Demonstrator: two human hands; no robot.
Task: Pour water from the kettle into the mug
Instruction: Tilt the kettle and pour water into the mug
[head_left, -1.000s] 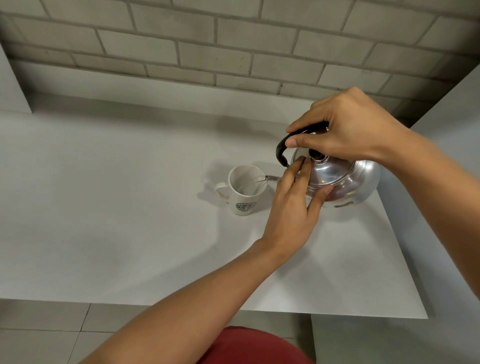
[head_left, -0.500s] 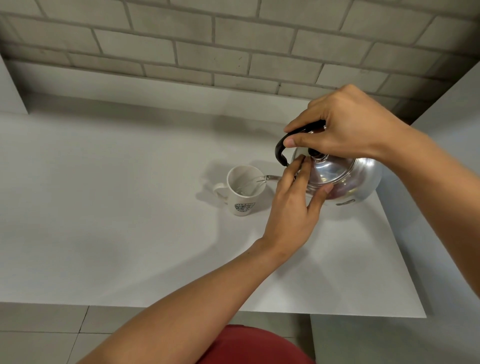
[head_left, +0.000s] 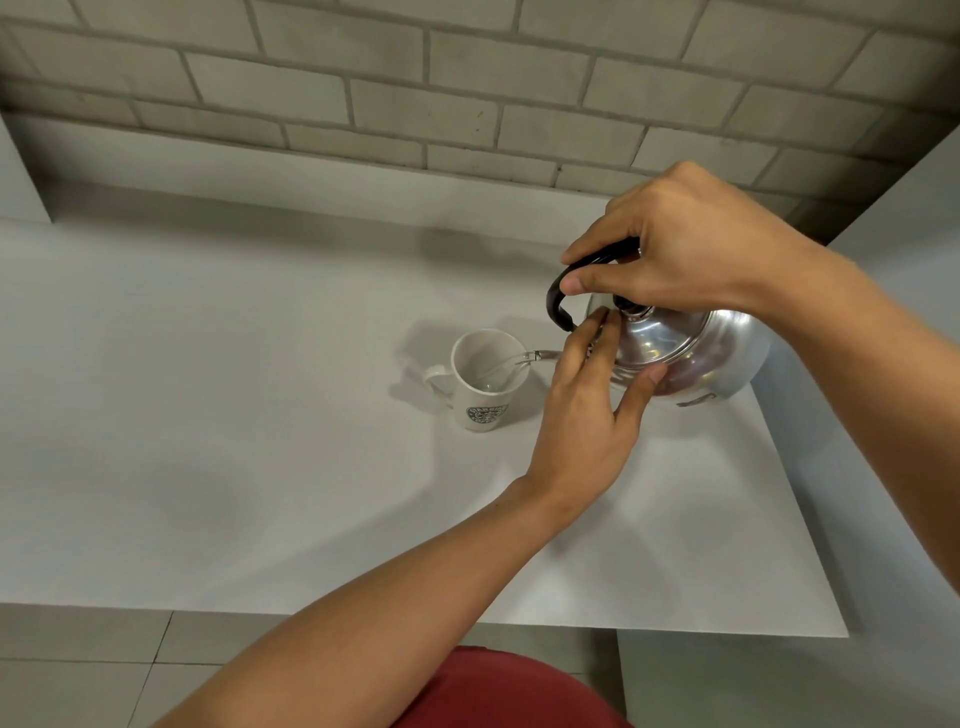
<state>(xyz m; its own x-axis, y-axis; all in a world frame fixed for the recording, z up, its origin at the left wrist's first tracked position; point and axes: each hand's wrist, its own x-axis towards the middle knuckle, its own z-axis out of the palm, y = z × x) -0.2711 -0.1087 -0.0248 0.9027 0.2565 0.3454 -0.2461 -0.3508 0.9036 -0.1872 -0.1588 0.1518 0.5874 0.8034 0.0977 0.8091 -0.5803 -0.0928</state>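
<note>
A shiny steel kettle (head_left: 696, 358) with a black handle is tilted to the left above the white table (head_left: 208, 415). My right hand (head_left: 685, 249) grips the handle from above. My left hand (head_left: 587, 410) rests against the kettle's lid and side, fingers spread on the metal. A thin stream of water runs from the spout into a white mug (head_left: 485, 384) with a green logo, standing upright just left of the kettle. The mug's handle points left. My left hand hides most of the spout.
A grey brick wall (head_left: 467, 93) runs behind the table. The table's right edge (head_left: 795, 499) lies just under the kettle, its front edge near my body. Tiled floor (head_left: 78, 670) shows below.
Almost nothing has moved. The kettle stays tilted with water flowing into the mug, and both hands keep their hold.
</note>
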